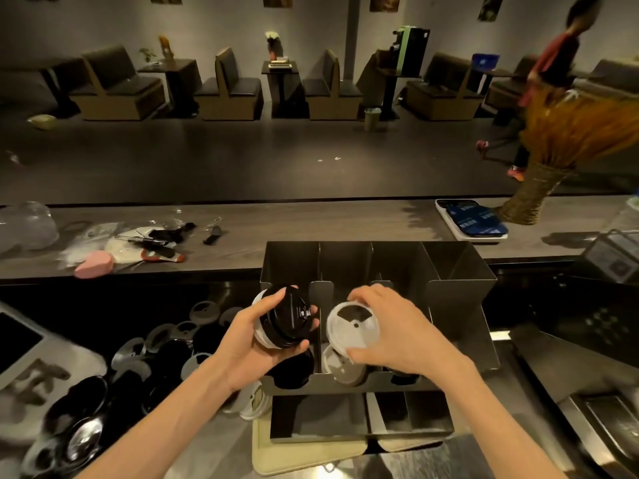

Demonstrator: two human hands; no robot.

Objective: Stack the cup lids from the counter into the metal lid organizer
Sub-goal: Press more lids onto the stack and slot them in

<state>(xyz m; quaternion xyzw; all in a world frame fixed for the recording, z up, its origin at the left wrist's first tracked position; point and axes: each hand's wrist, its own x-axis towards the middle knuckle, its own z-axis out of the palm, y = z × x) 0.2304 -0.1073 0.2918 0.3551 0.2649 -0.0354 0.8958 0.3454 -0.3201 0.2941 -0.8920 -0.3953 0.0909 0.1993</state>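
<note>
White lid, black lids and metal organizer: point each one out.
White lid (pixel 352 326), head view, on its flat top.
Black lids (pixel 288 318), head view, on the top lid's face.
Metal organizer (pixel 460 271), head view, on its right wall.

Two hands (pixel 262 344), one metal organizer (pixel 460 271), many loose lids (pixel 162 337), uncountable.

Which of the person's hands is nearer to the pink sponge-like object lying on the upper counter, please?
Left. The left hand, gripping a stack of black lids, is right of and below the pink sponge-like object; the right hand, holding a white lid, is farther right.
</note>
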